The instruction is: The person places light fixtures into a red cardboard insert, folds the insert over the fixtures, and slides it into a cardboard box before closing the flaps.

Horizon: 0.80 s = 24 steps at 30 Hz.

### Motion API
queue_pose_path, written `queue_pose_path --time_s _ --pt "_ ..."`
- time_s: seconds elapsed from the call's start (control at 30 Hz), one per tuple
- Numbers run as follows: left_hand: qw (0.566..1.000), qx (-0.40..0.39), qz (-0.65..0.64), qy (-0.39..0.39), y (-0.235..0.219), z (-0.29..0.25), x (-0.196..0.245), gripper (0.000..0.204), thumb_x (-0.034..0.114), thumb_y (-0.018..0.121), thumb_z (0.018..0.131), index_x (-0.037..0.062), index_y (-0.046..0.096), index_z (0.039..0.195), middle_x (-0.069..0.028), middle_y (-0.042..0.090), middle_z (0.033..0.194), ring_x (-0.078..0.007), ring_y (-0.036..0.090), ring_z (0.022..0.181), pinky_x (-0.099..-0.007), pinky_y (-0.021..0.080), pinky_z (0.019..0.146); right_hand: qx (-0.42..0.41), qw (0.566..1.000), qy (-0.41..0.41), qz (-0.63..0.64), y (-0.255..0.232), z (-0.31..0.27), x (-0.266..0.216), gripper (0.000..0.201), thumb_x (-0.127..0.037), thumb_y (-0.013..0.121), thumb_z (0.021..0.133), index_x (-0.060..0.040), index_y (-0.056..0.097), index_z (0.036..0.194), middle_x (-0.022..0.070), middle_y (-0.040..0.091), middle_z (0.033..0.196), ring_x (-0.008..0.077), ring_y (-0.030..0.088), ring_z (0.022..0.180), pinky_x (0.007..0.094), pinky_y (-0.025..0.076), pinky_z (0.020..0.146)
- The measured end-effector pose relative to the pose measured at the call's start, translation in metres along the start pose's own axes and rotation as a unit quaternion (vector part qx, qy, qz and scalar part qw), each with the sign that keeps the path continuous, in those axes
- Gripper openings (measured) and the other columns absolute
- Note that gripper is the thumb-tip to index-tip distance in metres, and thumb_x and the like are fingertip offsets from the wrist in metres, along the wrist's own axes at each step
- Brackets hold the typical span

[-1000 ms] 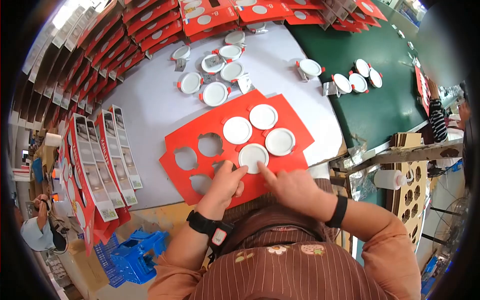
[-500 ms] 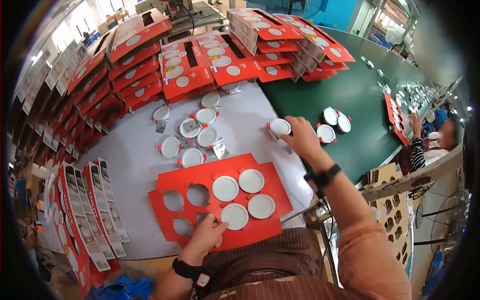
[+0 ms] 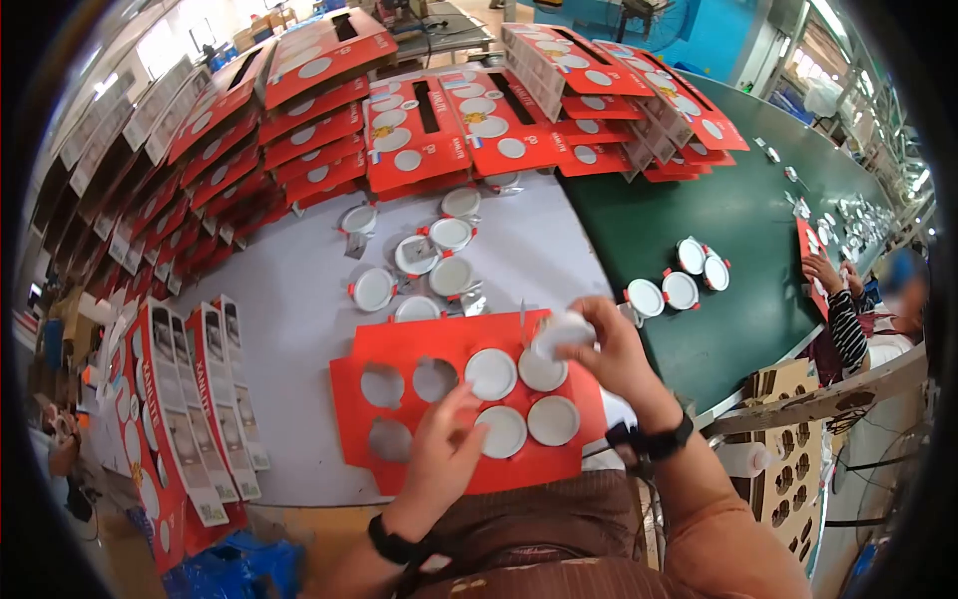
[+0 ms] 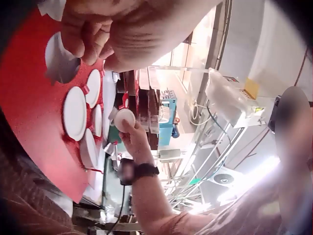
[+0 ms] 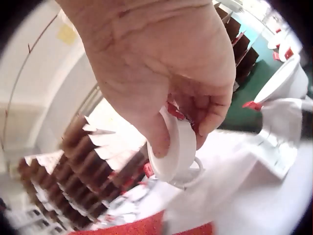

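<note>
A red card sheet [image 3: 349,409] with round holes lies on the pale table, four white round lights seated in its right part, such as the near-right one [image 3: 554,420]. My right hand [image 3: 624,359] holds another white light [image 3: 564,336] above the sheet; the right wrist view shows thumb and fingers pinching this light [image 5: 178,152] near its red clip. Over the middle of the sheet is my left hand [image 3: 439,449], fingers loosely bent and holding nothing, close to the seated lights. In the left wrist view the left hand [image 4: 117,34] hovers beside an unfilled hole.
Loose white lights [image 3: 373,290] lie behind the sheet, and more [image 3: 681,291] on the green surface [image 3: 619,220] at right. Stacked red boxes [image 3: 414,135] line the back and left. Folded cartons [image 3: 190,409] stand at left. Another person [image 3: 858,319] works at far right.
My right hand has picked up the light from the table's right side and brought it over the sheet. My left hand has lifted from the sheet's near edge.
</note>
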State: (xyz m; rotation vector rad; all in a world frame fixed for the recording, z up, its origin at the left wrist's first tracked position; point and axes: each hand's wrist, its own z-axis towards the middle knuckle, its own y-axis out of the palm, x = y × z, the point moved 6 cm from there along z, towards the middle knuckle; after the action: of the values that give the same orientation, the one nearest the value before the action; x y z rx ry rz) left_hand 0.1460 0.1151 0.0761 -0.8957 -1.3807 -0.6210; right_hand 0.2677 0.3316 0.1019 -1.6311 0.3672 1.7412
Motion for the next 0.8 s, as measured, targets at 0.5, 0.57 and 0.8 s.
queue_pose_path --time_s 0.5,0.57,0.8 --pt "0.982 -0.084 0.041 0.166 0.0 -0.034 0.064 0.047 0.001 0.066 0.085 0.0046 0.051 0.13 -0.0099 0.058 0.109 -0.0125 0.06 0.09 -0.0267 0.05 0.078 -0.079 0.971 -0.144 -0.172 0.044 -0.088 -0.105 0.033 -0.003 0.075 0.075 -0.0034 0.063 0.105 0.0108 0.061 0.091 0.0244 0.062 0.08 0.0334 0.05 0.069" --pt "0.976 -0.116 0.083 0.168 -0.007 -0.037 0.063 0.05 0.004 0.066 0.085 0.0048 0.048 0.132 -0.0102 0.059 0.107 -0.0122 0.06 0.09 -0.0273 0.05 0.077 -0.094 0.979 -0.076 -0.164 0.046 -0.091 -0.092 0.031 -0.004 0.074 0.076 -0.0032 0.063 0.105 0.0108 0.061 0.09 0.0233 0.062 0.078 0.0331 0.05 0.067" --pt "0.951 0.063 -0.118 -0.278 -0.073 0.02 -0.063 0.057 0.03 0.06 0.09 -0.0004 0.042 0.135 -0.0097 0.056 0.106 -0.0153 0.062 0.067 -0.0295 0.051 0.056 -0.073 0.987 0.146 -0.014 0.059 -0.074 -0.028 0.028 -0.012 0.065 0.09 0.0039 0.059 0.112 0.0066 0.065 0.081 0.0113 0.062 0.07 0.0269 0.051 0.062"
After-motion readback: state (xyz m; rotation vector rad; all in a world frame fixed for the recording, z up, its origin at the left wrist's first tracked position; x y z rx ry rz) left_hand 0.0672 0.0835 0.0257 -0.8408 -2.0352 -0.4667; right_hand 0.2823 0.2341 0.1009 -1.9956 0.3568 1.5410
